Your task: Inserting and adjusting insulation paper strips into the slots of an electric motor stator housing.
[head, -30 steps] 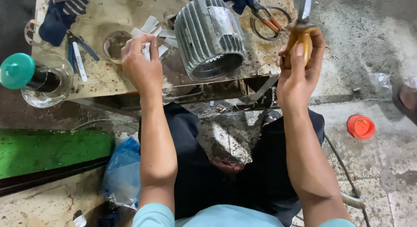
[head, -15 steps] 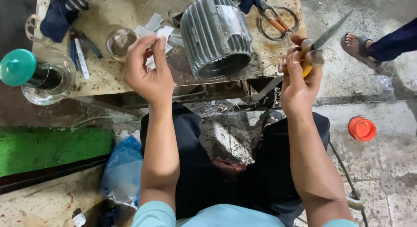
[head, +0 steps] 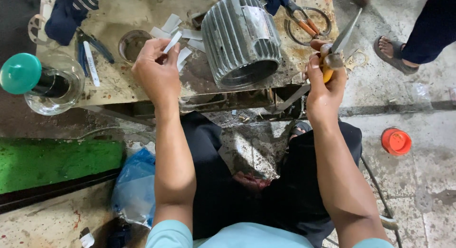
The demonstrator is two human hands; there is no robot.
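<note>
While a white strip (head: 172, 41) is pinched in the left hand (head: 154, 70) and scissors (head: 338, 46) are gripped in the right hand (head: 325, 84), fingers could be nicked.

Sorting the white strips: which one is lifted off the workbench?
The white strip pinched in the left hand, standing slanted above the fingers. The other strips lie flat on the bench beside the ribbed grey motor housing.
</note>
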